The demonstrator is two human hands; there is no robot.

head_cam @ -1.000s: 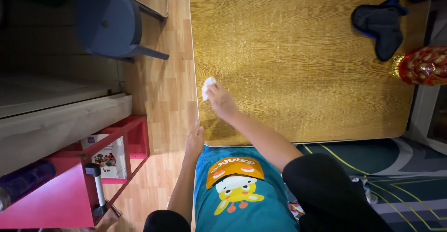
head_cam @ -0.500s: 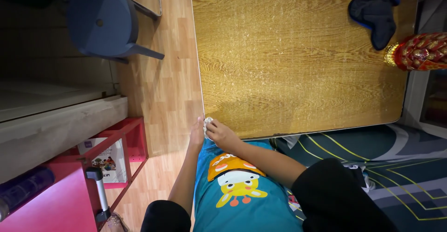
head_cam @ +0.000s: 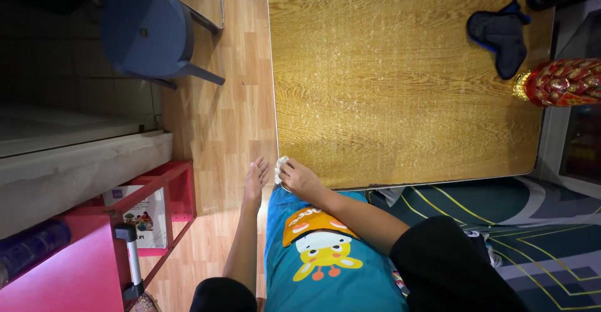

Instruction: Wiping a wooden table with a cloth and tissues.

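Observation:
My right hand (head_cam: 298,178) is closed around a small white crumpled cloth (head_cam: 280,165) and presses it at the near left corner of the wooden table (head_cam: 400,80). My left hand (head_cam: 255,180) hangs just off the table's left edge, beside that corner, with the fingers stretched out and the palm empty. It sits a little apart from the cloth. The tabletop shows fine pale specks and streaks across its grain.
A dark blue mitt (head_cam: 503,36) and a red and gold ornament (head_cam: 560,81) lie at the table's far right. A blue plastic chair (head_cam: 147,33) stands on the wooden floor to the left. A red shelf unit (head_cam: 94,249) with a booklet is near my left side.
My right hand drew the cloth down the table's left edge to the near corner. My left hand stayed by the corner, then shifted slightly away with fingers spread.

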